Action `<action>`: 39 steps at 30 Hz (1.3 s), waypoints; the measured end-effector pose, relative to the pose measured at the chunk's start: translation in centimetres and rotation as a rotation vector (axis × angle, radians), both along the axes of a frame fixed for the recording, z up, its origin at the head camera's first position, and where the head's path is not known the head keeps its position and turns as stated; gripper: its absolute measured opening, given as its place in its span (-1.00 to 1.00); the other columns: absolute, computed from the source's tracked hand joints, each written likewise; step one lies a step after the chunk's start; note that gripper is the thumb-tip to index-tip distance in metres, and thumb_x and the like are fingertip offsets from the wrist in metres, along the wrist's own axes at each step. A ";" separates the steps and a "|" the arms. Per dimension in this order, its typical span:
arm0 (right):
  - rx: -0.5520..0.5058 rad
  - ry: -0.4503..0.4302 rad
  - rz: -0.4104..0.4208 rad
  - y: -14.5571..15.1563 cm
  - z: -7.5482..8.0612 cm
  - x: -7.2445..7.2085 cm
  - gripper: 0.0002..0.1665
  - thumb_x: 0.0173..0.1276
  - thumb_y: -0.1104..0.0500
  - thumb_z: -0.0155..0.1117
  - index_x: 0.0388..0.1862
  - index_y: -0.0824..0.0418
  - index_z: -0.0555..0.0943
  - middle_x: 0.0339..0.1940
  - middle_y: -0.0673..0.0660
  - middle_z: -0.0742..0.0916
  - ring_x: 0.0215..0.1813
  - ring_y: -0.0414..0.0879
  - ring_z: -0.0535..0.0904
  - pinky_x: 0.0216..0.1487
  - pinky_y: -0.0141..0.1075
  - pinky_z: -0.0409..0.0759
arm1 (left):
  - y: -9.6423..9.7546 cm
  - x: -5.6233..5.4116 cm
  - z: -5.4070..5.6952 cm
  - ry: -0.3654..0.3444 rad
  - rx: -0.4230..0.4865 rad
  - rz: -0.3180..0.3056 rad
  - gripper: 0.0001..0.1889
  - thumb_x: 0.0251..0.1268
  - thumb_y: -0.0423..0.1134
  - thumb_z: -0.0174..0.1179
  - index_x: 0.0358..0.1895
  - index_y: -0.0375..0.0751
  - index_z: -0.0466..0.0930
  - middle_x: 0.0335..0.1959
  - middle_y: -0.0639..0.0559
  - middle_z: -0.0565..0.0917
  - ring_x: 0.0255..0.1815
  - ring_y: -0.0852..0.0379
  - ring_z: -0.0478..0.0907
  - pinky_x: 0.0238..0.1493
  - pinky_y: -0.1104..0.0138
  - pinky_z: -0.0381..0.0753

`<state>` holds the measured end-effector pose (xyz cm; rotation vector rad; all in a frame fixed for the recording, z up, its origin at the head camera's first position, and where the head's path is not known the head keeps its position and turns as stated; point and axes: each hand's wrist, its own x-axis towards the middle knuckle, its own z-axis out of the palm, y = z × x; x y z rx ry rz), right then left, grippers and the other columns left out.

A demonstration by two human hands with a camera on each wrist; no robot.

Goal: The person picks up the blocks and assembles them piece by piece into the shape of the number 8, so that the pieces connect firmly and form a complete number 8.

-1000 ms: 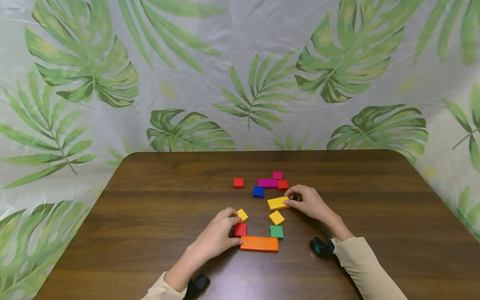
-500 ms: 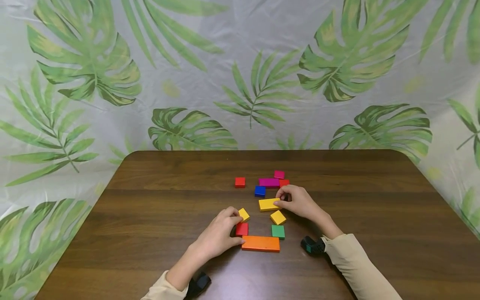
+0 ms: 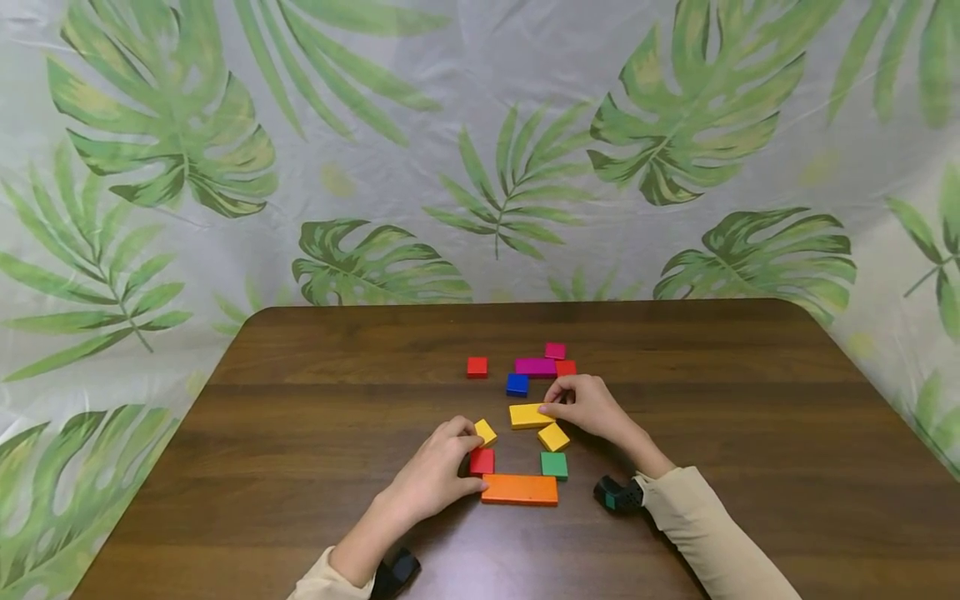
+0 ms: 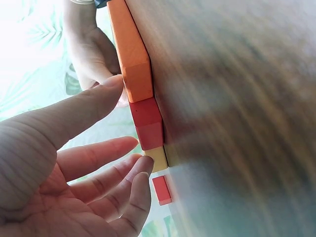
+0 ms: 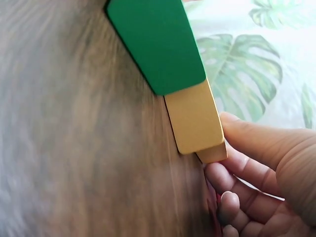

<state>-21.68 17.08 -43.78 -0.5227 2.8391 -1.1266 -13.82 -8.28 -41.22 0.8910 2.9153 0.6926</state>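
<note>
Right hand (image 3: 591, 405) pinches long yellow block (image 3: 527, 416) at its end; left hand (image 3: 432, 468), loosely spread, has thumb against orange block (image 3: 520, 490), fingertips at small yellow block (image 3: 487, 432). Step, judged: positioning. Next likely: nudge toward left fingertips, align, release.

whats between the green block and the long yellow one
A small yellow block lies between the green block and the long yellow block in the head view.
</note>
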 end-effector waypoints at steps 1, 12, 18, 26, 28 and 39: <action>0.001 0.000 -0.005 -0.1 -0.1 0.0 -0.83 0.12 0.11 0.40 -0.48 0.18 0.64 -0.57 0.03 0.62 -0.56 -0.20 0.32 -0.50 -0.46 0.28 | 0.0 0.0 0.0 0.000 0.000 0.000 -0.54 -0.06 -0.14 0.44 -0.09 -0.34 0.63 -0.12 -0.04 0.52 -0.10 0.09 0.43 0.01 0.27 0.51; -0.003 -0.006 0.021 -1.0 -0.3 0.0 -0.81 0.12 0.08 0.41 -0.52 0.16 0.64 -0.61 0.02 0.62 -0.59 -0.22 0.32 -0.52 -0.47 0.28 | 0.0 0.2 -0.2 -0.022 0.008 0.009 -0.53 -0.07 -0.15 0.44 -0.08 -0.35 0.63 -0.10 -0.04 0.53 -0.09 0.08 0.44 0.02 0.25 0.52; 0.002 -0.025 0.050 -1.5 -0.3 0.1 -0.80 0.13 0.08 0.40 -0.53 0.16 0.63 -0.64 -0.01 0.58 -0.60 -0.23 0.31 -0.55 -0.47 0.25 | -0.2 0.3 -0.3 -0.016 0.016 0.008 -0.52 -0.07 -0.16 0.45 -0.07 -0.36 0.62 -0.11 -0.04 0.53 -0.10 0.09 0.44 0.01 0.26 0.52; 0.009 -0.034 0.039 -1.7 0.0 0.0 -0.81 0.12 0.07 0.40 -0.53 0.14 0.64 -0.64 -0.02 0.57 -0.61 -0.22 0.30 -0.56 -0.47 0.23 | -0.2 -0.2 0.0 -0.021 -0.011 -0.003 -0.54 -0.04 -0.13 0.43 -0.07 -0.33 0.63 -0.10 -0.04 0.52 -0.10 0.09 0.44 0.02 0.26 0.53; 0.008 -0.036 0.052 -1.6 0.0 0.0 -0.83 0.14 0.07 0.39 -0.51 0.13 0.65 -0.62 -0.03 0.59 -0.60 -0.22 0.31 -0.55 -0.48 0.24 | -0.1 -0.2 0.1 -0.021 -0.015 -0.004 -0.53 -0.05 -0.13 0.44 -0.07 -0.33 0.63 -0.10 -0.03 0.52 -0.11 0.09 0.43 0.01 0.27 0.53; 0.006 0.000 0.112 -1.8 -0.3 -0.1 -0.88 0.18 0.08 0.36 -0.42 0.11 0.69 -0.55 -0.03 0.64 -0.57 -0.25 0.33 -0.52 -0.48 0.30 | 0.0 -0.2 0.0 -0.022 -0.010 0.005 -0.52 -0.04 -0.13 0.43 -0.04 -0.33 0.63 -0.09 -0.02 0.53 -0.10 0.10 0.43 -0.01 0.29 0.52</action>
